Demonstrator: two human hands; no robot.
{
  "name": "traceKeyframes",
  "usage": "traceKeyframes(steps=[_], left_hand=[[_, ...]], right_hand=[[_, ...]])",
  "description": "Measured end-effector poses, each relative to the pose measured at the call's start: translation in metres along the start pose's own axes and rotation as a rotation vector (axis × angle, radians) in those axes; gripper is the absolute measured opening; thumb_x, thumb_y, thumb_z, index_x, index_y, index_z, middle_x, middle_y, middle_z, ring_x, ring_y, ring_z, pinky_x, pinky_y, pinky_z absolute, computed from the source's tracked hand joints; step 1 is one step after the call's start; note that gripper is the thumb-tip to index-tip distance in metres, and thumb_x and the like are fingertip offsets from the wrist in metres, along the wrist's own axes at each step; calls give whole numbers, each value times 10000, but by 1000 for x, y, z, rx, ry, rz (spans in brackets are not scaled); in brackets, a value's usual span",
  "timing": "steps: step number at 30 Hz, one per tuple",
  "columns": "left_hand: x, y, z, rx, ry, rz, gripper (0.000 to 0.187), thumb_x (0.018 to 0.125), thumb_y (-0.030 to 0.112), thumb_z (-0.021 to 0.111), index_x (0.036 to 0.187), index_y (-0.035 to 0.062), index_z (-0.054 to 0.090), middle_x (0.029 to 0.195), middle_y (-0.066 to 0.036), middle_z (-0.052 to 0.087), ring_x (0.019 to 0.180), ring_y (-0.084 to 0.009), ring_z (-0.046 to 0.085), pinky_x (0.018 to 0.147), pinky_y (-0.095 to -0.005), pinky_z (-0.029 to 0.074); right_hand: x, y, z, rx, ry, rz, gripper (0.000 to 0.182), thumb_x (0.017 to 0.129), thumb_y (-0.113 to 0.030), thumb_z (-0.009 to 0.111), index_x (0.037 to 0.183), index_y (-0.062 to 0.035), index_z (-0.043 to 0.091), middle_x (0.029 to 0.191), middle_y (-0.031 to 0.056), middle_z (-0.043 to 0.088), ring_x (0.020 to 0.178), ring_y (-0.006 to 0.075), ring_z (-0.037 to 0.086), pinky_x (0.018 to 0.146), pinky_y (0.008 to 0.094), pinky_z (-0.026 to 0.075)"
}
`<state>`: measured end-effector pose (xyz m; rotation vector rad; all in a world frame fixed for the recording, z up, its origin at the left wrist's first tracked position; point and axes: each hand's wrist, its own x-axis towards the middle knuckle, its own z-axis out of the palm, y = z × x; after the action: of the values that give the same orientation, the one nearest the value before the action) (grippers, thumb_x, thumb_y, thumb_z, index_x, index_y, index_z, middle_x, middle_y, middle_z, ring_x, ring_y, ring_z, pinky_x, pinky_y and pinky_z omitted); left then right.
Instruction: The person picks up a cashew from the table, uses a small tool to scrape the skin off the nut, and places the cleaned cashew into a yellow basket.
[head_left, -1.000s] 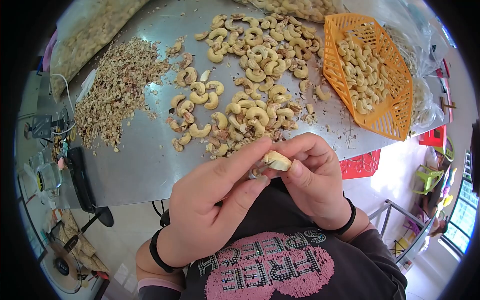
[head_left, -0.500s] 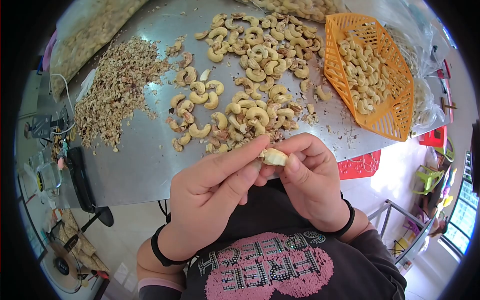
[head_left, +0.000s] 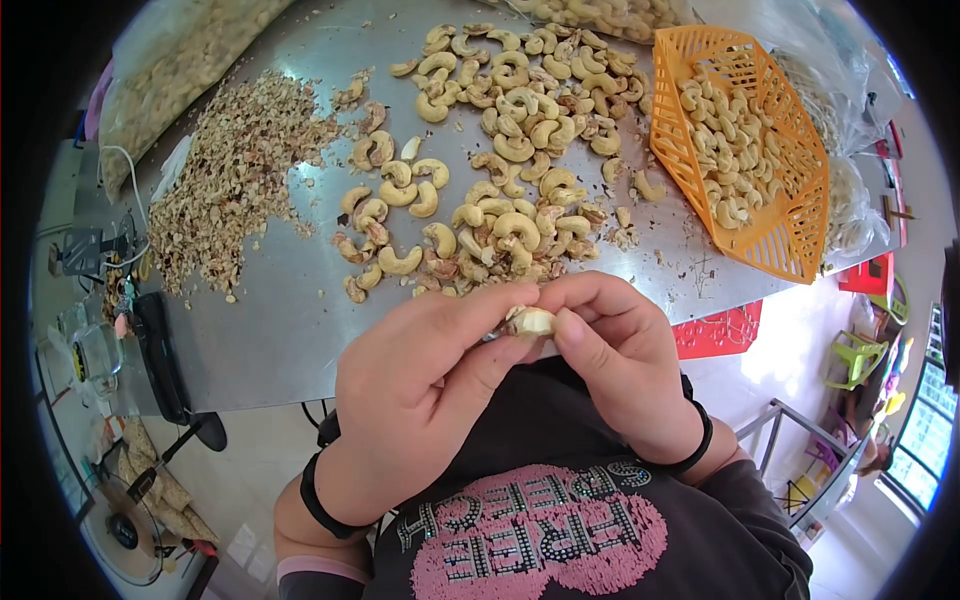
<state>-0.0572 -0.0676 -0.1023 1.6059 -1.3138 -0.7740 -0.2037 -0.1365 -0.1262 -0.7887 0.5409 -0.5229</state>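
Cashew: one pale, curved cashew kernel (head_left: 528,321) sits pinched between both hands, just off the near edge of the grey metal table (head_left: 290,320), above the person's dark printed shirt (head_left: 540,530).
Left hand: the left hand (head_left: 420,390) is closed on the kernel, forefinger and thumb pressing its left end; a black band circles the wrist.
Right hand: the right hand (head_left: 620,370) grasps the same kernel from the other side, thumb under it and fingers curled over the top; a black band on this wrist too.
Blade: whether a small tool is held against the kernel cannot be told; the fingers hide that spot.
Loose pile: a spread of cream, partly skinned cashew kernels (head_left: 500,150) lies on the table, beyond the hands, towards the table's middle and far side.
Basket: a flat orange plastic lattice basket (head_left: 790,230) holding peeled kernels rests at the table's right end.
Peelings: a heap of brown, flaky skins and shell bits (head_left: 235,170) covers the table's left part.
Bags: clear plastic bags (head_left: 170,60) of nuts stand at the table's far left corner.
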Motion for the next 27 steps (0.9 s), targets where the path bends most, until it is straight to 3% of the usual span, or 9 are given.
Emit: traceKeyframes(steps=[4, 8, 10, 11, 13, 17, 19, 26, 27], left_hand=[[0, 2, -5, -7, -93, 24, 247, 788, 57, 514, 1026, 2, 556, 738, -63, 566, 642, -116, 515, 575, -203, 396], [-1, 7, -3, -43, -112, -84, 291, 797, 45, 484, 1082, -1, 520, 768, -73, 568, 650, -123, 530, 591, -212, 411], [-1, 0, -1, 25, -93, 150, 325, 798, 36, 476, 1120, -2, 490, 803, -76, 568, 673, -114, 545, 618, -218, 425], [-2, 2, -1, 25, -92, 149, 325, 798, 36, 476, 1120, -2, 490, 803, -76, 568, 673, -114, 545, 618, -218, 425], [-5, 6, 1, -76, -116, -18, 329, 798, 35, 478, 1124, -4, 485, 860, -95, 574, 696, -126, 561, 647, -226, 433], [-4, 4, 2, -86, -122, -24, 340, 790, 22, 481, 1129, -3, 480, 874, -111, 579, 688, -146, 564, 640, -232, 434], [0, 1, 2, 54, -69, 177, 385, 748, 5, 537, 1128, 2, 478, 820, -130, 594, 655, -230, 584, 567, -281, 454], [-3, -2, 3, 205, -11, 245, 381, 722, -20, 544, 1100, 18, 511, 791, -112, 597, 624, -228, 574, 552, -276, 449], [-3, 0, 2, 119, -46, 166, 325, 764, 4, 509, 1088, 10, 516, 795, -101, 590, 636, -180, 564, 565, -249, 437]], right_hand=[[0, -3, -1, -115, -31, -12, 173, 839, -89, 498, 975, 16, 480, 908, 67, 551, 831, 113, 531, 726, 220, 427], [1, -1, 2, 27, -12, -70, 179, 837, -76, 494, 987, 20, 468, 897, 85, 552, 803, 125, 537, 716, 238, 436], [1, 0, 3, 69, 25, -78, 181, 838, -71, 491, 990, 21, 463, 894, 92, 552, 792, 129, 540, 712, 244, 439], [2, 0, 2, 62, 8, -92, 180, 836, -63, 489, 992, 23, 459, 893, 97, 552, 789, 135, 543, 713, 248, 443], [2, 1, 1, 55, -9, -107, 181, 835, -56, 487, 994, 24, 454, 891, 102, 552, 785, 140, 546, 714, 252, 448], [1, 3, 1, 26, 1, -142, 177, 828, -45, 496, 988, 22, 458, 892, 97, 550, 787, 139, 546, 714, 251, 449], [1, 3, 3, 20, 9, -151, 179, 825, -40, 499, 988, 22, 460, 894, 95, 549, 795, 136, 542, 713, 251, 448], [-1, 8, 0, -104, 16, -268, 187, 813, -14, 507, 991, 28, 468, 917, 92, 542, 836, 130, 528, 715, 256, 450], [-1, 8, 1, -108, 8, -291, 184, 812, -9, 506, 988, 29, 470, 917, 93, 542, 826, 132, 530, 712, 259, 449]])
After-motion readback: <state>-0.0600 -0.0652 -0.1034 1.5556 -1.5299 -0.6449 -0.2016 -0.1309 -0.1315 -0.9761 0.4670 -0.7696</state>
